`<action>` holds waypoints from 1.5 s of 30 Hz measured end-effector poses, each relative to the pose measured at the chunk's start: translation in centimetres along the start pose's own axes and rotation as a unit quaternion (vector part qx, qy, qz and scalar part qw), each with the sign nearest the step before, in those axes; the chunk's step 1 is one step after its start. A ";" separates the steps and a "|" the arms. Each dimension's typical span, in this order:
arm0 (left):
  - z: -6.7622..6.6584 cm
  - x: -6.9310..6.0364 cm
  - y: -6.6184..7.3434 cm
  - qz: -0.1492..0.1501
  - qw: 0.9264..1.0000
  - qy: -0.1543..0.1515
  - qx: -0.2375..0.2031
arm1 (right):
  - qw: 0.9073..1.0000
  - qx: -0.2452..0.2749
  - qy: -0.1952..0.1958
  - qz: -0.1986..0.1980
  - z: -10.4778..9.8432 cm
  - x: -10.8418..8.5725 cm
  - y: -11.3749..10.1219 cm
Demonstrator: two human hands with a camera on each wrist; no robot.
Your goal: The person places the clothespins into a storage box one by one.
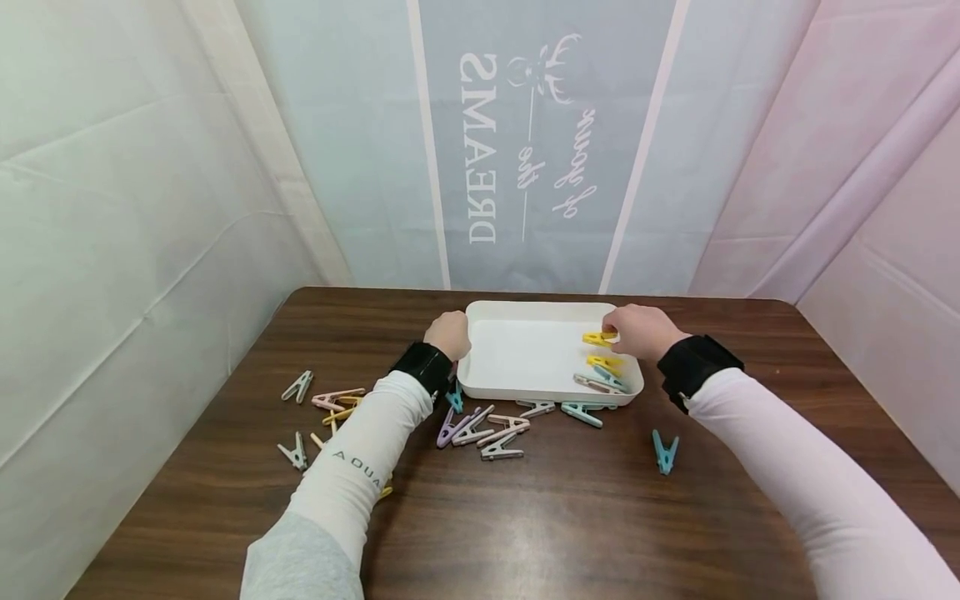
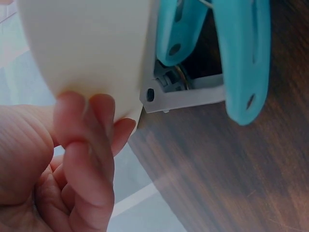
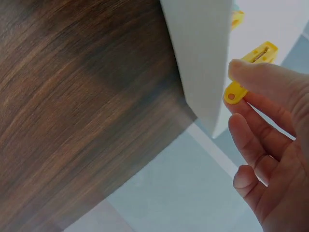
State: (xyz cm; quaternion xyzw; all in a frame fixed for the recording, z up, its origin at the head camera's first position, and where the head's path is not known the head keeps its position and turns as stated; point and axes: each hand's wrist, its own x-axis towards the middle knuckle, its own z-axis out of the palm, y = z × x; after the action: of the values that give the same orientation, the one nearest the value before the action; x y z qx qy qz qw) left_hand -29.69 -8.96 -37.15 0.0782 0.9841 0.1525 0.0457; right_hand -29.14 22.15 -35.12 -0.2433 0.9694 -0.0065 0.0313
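Note:
My right hand pinches a yellow clothespin between thumb and fingers, over the right end of a white tray. At the tray's left wall, my left hand grips the rim with curled fingers, as the left wrist view shows. Inside the tray on the right lie another yellow clothespin, a blue one and a pale one. Just below the left hand, a teal clothespin lies by the tray's outer wall.
Several clothespins, among them a purple one and a teal one, lie along the tray's front side. Others, such as a pink one, are scattered around the left forearm, which hides some. One blue clothespin lies alone on the right.

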 end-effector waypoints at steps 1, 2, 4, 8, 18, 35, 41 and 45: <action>0.0 0.1 0.0 0.000 1.000 -0.001 -0.002 | 1.000 -0.009 -0.003 -0.001 0.1 0.1 0.0; 0.0 0.1 0.0 0.001 1.000 -0.002 -0.003 | 1.000 -0.019 -0.006 -0.001 0.2 0.2 0.1; 0.1 0.3 -0.1 0.004 1.000 -0.002 -0.004 | 0.999 -0.036 -0.007 -0.001 0.5 0.3 0.2; 0.2 0.4 -0.2 0.006 1.000 0.002 -0.003 | 0.998 -0.056 -0.003 -0.005 1.0 0.4 0.5; 0.1 0.2 -0.2 0.002 1.000 -0.003 -0.001 | 0.999 -0.028 -0.014 -0.008 1.7 0.3 0.4; 0.4 0.2 -0.3 0.007 1.000 0.000 0.004 | 1.000 -0.016 -0.021 0.004 0.8 -0.7 0.4; 0.4 0.4 -0.4 0.005 1.000 -0.001 -0.002 | 0.997 -0.013 0.065 -0.031 -1.1 -2.5 0.5; 0.4 0.5 -0.5 0.007 1.000 -0.002 0.000 | 0.984 -0.025 0.148 -0.097 -1.7 -4.4 1.0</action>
State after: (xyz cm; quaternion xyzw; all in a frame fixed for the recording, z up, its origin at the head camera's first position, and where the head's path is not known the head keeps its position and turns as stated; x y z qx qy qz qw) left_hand -30.22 -9.23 -37.74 0.0853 0.9835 0.1526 0.0469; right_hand -25.84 25.06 -33.17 -0.3331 0.9351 -0.0210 -0.1192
